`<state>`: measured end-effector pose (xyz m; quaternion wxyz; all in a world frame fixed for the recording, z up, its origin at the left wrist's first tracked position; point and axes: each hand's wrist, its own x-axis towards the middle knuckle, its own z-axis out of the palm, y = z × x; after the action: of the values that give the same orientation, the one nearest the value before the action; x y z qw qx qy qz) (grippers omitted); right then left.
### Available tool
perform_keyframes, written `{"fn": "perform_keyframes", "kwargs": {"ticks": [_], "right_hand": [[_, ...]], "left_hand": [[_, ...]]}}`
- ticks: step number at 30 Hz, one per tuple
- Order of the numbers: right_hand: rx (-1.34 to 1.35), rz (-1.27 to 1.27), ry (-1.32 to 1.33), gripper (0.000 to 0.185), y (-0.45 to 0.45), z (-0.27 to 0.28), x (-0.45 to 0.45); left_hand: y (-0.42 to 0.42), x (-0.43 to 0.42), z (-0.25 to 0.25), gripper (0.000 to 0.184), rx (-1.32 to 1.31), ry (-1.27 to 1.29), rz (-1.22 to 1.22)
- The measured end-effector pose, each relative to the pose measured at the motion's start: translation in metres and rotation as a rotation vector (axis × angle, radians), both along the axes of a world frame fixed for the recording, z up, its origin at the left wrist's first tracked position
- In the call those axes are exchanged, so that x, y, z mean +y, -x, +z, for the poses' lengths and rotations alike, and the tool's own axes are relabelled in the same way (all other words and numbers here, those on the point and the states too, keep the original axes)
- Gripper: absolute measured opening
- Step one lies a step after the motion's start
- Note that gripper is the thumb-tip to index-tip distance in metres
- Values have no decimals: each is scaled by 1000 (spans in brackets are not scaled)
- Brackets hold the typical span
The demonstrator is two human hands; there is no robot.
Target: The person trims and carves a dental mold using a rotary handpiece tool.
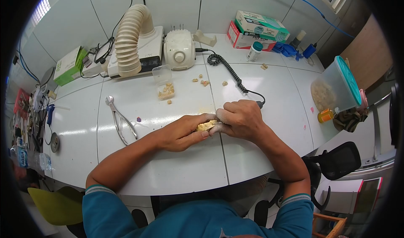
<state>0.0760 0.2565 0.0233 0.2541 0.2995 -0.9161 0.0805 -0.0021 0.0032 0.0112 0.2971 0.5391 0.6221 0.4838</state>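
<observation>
My left hand (182,133) is closed on a yellowish, tooth-like dental model piece (206,125), held just above the white table. Closed around a handpiece (259,104), my right hand (242,118) meets the piece at its right side. Only the handpiece's dark rear end shows clearly; the fingers hide most of it and its tip. Pale dust coats the right fingertips. A coiled black cord (229,72) runs from the handpiece to a white control unit (179,48). Fine yellowish dust lies on the table behind the piece.
Metal pliers (120,118) lie left of my hands. A clear container (163,84) holds small yellowish pieces, with several more scattered nearby. Behind stands a ribbed suction hose (127,44). Boxes (256,30), a small bottle (254,51) and a teal-lidded tub (336,86) stand right.
</observation>
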Motion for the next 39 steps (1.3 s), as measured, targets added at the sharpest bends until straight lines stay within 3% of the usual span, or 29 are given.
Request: {"fn": "perform_keyframes", "kwargs": {"ticks": [2, 5, 39], "right_hand": [[-1, -1, -4, 53, 0, 0, 0], [-5, -11, -2, 53, 0, 0, 0], [-20, -36, 14, 47, 0, 1, -1]], "left_hand": [[2, -1, -1, 51, 1, 34, -7], [0, 0, 2, 39, -17, 5, 6], [0, 0, -2, 43, -14, 0, 24]]}}
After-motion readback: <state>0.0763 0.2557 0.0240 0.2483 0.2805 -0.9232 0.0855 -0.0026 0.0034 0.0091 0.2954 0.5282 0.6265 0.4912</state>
